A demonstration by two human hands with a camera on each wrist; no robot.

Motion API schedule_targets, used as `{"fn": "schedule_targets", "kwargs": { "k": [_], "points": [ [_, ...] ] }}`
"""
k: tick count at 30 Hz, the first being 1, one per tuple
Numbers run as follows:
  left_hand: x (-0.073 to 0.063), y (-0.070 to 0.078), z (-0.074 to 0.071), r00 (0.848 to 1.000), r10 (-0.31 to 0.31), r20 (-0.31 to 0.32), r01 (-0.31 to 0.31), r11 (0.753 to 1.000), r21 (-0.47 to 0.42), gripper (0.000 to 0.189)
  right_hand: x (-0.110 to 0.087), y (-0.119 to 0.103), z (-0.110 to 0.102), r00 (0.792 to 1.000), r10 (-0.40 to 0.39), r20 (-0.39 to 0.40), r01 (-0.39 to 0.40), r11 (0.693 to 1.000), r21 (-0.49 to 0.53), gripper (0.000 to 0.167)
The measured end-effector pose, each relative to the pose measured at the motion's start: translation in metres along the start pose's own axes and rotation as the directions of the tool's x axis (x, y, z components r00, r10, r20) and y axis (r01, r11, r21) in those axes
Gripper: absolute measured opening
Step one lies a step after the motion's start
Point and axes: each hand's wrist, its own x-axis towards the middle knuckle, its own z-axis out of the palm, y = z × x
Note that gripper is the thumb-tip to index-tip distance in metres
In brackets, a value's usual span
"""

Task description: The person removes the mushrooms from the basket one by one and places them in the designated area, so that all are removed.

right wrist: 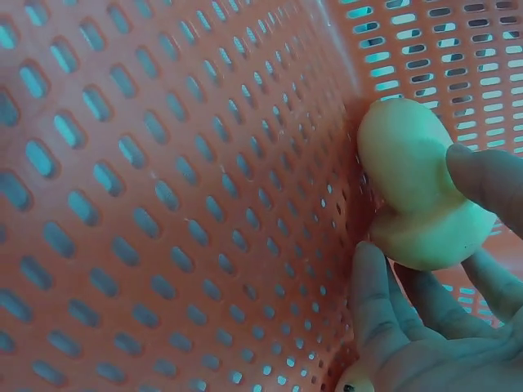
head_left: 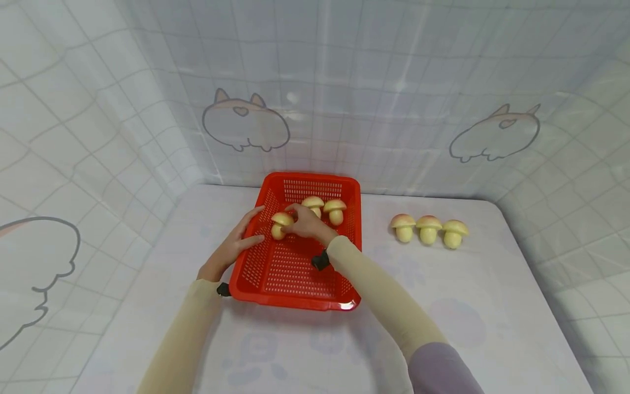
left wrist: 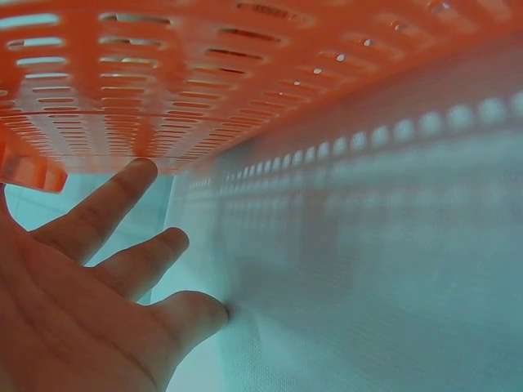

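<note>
A red slotted plastic basket (head_left: 295, 304) stands on the table. My right hand (head_left: 307, 223) reaches inside and grips a yellow toy mushroom (head_left: 279, 225) near the basket's left side. In the right wrist view, the thumb presses one side of that mushroom (right wrist: 409, 163) and the other fingers curl round its cap. My left hand (head_left: 235, 246) rests against the basket's left rim with fingers spread; the left wrist view has its fingers (left wrist: 106, 208) beside the basket's outer wall (left wrist: 163, 82). Two more mushrooms, one partly behind the right hand (head_left: 313, 203) and one beside it (head_left: 336, 212), stand farther back in the basket.
Right of the basket, three similar mushrooms (head_left: 429, 230) stand in a row on the white table (head_left: 443, 306). A wall with a tile pattern and cartoon figures (head_left: 246, 123) rises behind the table, and similar sheeting (head_left: 88, 137) flanks it.
</note>
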Motion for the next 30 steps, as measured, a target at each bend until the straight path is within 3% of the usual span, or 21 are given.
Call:
{"fn": "schedule_targets", "kwargs": {
  "k": [8,17,24,30],
  "points": [
    [0.001,-0.002,-0.002,1.0,0.022,-0.001,-0.022,1.0,0.006,0.071,0.003,0.001,0.0,0.999,-0.023,-0.047,0.026,0.998,0.054,0.042],
    [0.002,-0.001,-0.001,1.0,0.013,-0.002,-0.013,1.0,0.013,0.071,0.0,0.0,-0.008,0.999,-0.028,-0.046,0.033,0.992,0.125,0.041],
    [0.003,-0.001,-0.002,1.0,0.006,-0.016,-0.005,0.999,0.035,0.071,-0.008,-0.006,-0.021,0.994,-0.052,-0.092,0.075,0.96,0.268,0.04],
    [0.002,-0.001,-0.002,1.0,-0.003,-0.017,0.003,0.999,0.032,0.072,-0.019,-0.01,-0.04,0.992,-0.076,-0.104,0.111,0.91,0.399,0.04]
  ]
}}
